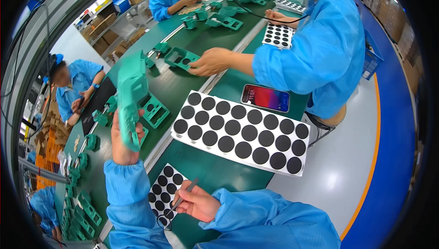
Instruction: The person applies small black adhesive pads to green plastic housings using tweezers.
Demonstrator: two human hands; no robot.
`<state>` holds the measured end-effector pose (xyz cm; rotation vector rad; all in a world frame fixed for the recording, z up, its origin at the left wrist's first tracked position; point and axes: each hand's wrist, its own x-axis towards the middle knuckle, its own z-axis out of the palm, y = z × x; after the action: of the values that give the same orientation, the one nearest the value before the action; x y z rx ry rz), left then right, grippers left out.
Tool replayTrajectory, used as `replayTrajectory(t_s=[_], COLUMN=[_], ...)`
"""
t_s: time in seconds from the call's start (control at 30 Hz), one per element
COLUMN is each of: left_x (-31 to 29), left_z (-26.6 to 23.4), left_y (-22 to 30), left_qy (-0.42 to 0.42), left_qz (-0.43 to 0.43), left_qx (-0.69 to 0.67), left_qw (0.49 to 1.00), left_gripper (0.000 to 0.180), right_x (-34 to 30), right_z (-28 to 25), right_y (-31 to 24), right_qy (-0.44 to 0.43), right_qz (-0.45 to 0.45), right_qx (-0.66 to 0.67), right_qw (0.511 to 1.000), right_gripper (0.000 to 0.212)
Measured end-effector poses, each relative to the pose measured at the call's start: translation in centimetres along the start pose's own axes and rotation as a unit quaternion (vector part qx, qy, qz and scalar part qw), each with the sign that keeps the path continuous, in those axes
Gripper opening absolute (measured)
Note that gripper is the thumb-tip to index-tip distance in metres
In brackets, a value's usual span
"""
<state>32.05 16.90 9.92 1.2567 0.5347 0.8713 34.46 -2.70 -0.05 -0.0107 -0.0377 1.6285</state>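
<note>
My left hand is closed around a green plastic housing, raised above the workbench at the left and standing roughly upright. In my right hand a pair of tweezers is pinched between thumb and fingers. Their tips point down at the lower part of a small white sheet of round black pads, partly covered by my left sleeve. Whether the tips grip a pad cannot be made out. A larger white sheet with rows of black pads lies farther right.
A phone lies beyond the large sheet. At the far right a co-worker's hand touches another green housing on the green belt. Several more green parts line the belt. Other people in blue sit along its far side.
</note>
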Motion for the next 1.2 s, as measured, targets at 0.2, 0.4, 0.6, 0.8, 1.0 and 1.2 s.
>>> replayTrajectory(t_s=[0.2,0.4,0.6,0.8,1.0,1.2], left_x=[-4.5,-6.9,-7.9,-8.4,-8.4,-8.1], left_z=[-2.3,-1.6,-2.6,-2.9,-3.1,-3.6], left_y=[-0.1,0.7,1.2,1.3,-0.2,-1.7], left_qy=[-0.167,-0.215,-0.240,-0.262,-0.326,-0.375], left_qz=[-0.055,-0.104,-0.096,-0.082,-0.057,-0.034], left_qx=[-0.287,-0.418,-0.448,-0.452,-0.506,-0.536], left_qw=[0.942,0.876,0.856,0.849,0.797,0.756], left_gripper=[0.039,0.032,0.029,0.031,0.056,0.056], right_x=[-0.7,-0.5,-0.1,-0.1,-0.2,-0.1], right_z=[-0.9,-1.7,-1.7,-1.8,-1.9,-1.9], right_y=[-0.3,-0.9,-0.7,-0.7,-0.6,-0.6], right_qy=[-0.030,-0.042,-0.019,0.002,-0.003,0.007], right_qz=[-0.025,-0.007,0.004,0.001,-0.001,-0.001], right_qx=[0.032,0.000,0.000,-0.012,-0.006,0.002], right_qw=[0.999,0.999,1.000,1.000,1.000,1.000], right_gripper=[0.006,0.004,0.004,0.004,0.005,0.006])
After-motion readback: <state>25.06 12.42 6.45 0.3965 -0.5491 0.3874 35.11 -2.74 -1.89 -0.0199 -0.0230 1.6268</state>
